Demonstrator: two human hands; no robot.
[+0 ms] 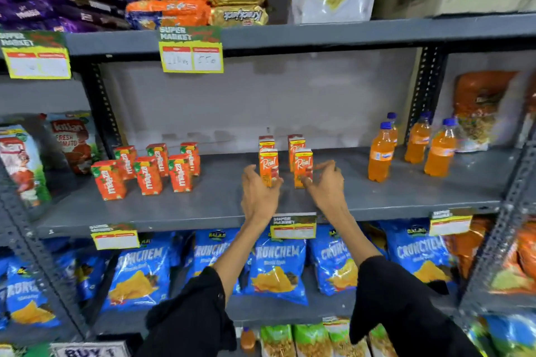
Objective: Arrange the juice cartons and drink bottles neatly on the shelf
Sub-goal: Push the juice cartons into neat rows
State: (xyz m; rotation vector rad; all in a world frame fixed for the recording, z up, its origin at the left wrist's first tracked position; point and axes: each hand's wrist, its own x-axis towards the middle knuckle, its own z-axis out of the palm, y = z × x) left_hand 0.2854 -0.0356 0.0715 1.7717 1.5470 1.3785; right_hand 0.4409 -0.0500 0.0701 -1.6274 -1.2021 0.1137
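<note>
Orange juice cartons, 4 mid-shelf: left hand (259, 191) loosely cups the near-left carton (268, 166), right hand (326, 182) touches the near-right carton (303, 171), fingers spread.

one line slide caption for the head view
Both hands reach two front Real juice cartons on a grey shelf.

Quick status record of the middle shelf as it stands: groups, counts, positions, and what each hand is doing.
shelf: grey metal middle shelf
left group: six Maaza cartons, upright, two rows of three
centre group: four Real cartons, upright, two rows of two
right group: four orange drink bottles, upright, blue caps, loosely spaced
left hand: fingers at front-left Real carton
right hand: fingers at front-right Real carton
</note>
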